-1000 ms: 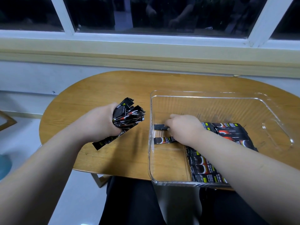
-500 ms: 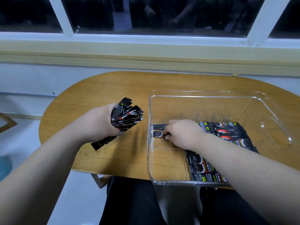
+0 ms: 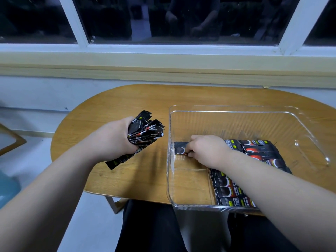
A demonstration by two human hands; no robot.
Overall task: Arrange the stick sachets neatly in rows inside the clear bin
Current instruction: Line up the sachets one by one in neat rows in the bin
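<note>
A clear plastic bin stands on the right half of the oval wooden table. Black stick sachets with red and white print lie in rows on its floor, partly hidden under my right forearm. My right hand is inside the bin near its left wall, fingers curled down onto a sachet lying flat there beside another. My left hand hovers over the table left of the bin and grips a thick bundle of sachets.
The bin's near edge overhangs the table front above my dark-trousered lap. A window sill runs along the wall behind the table. The bin's far half and near-left corner hold no sachets. A wooden frame stands at the far left.
My right hand slid the lower sachet up the bin floor until it lay against the one above. My left hand with the bundle stayed put.
</note>
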